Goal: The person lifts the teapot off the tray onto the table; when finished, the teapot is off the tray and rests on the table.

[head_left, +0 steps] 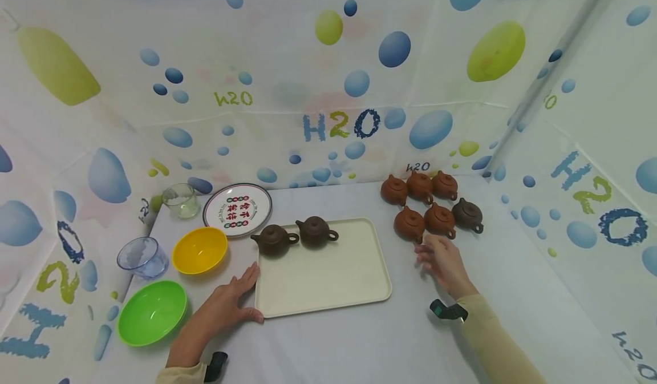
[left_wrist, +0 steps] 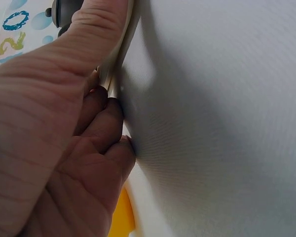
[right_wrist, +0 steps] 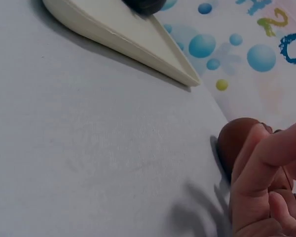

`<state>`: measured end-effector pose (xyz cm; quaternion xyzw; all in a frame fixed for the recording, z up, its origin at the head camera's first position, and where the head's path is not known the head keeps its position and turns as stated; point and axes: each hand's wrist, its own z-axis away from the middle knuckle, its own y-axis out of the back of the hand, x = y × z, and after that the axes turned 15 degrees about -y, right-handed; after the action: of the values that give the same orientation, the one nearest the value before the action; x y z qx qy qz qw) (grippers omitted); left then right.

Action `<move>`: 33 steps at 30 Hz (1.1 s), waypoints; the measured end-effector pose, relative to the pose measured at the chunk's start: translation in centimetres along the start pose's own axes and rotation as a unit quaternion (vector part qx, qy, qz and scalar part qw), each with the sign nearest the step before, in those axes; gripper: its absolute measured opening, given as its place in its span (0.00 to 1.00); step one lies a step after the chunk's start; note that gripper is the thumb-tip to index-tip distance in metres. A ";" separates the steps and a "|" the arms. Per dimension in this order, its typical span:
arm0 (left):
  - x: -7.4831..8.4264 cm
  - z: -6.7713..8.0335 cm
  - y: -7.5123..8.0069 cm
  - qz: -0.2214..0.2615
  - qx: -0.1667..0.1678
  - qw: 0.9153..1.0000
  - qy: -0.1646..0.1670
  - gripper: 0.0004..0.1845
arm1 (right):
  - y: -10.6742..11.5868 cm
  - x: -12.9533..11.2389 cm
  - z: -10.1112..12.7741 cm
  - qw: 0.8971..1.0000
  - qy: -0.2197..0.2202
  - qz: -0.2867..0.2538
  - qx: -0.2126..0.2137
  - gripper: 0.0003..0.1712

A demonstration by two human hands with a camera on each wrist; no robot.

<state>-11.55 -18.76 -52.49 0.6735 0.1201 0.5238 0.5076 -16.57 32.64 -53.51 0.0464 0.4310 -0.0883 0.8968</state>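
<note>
My left hand (head_left: 226,304) rests at the left end of a cream tray (head_left: 328,281), fingers extended along its side and thumb at the near corner. Two dark brown teapots, one at the corner (head_left: 274,240) and one beside it (head_left: 316,231), stand along the tray's far side. To the right, my right hand (head_left: 443,264) reaches to a reddish-brown teapot (head_left: 409,223), fingertips right at its handle. That teapot (right_wrist: 235,140) shows partly behind the bent fingers in the right wrist view; whether they pinch the handle I cannot tell.
More reddish-brown teapots (head_left: 439,218) and a dark one (head_left: 467,215) stand close around it. On the left are a yellow bowl (head_left: 200,251), a green bowl (head_left: 153,314), a blue glass (head_left: 144,257), a clear glass (head_left: 181,201) and a round printed plate (head_left: 238,210).
</note>
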 end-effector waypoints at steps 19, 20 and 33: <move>-0.1 0.1 -0.1 0.000 0.007 1.000 -0.009 0.64 | -1.8 0.2 3.7 0.998 0.038 0.031 0.028 0.22; -0.1 0.1 -0.1 -0.001 0.007 1.000 -0.010 0.64 | -2.2 0.2 3.8 0.998 0.039 0.033 0.025 0.21; 0.1 0.0 0.1 0.002 -0.001 1.000 -0.002 0.65 | -7.1 0.4 3.5 0.996 0.061 0.051 -0.043 0.22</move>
<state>-11.57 -18.72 -52.38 0.6741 0.1171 0.5237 0.5075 -15.07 25.07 -51.65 0.0349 0.4853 -0.0207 0.8734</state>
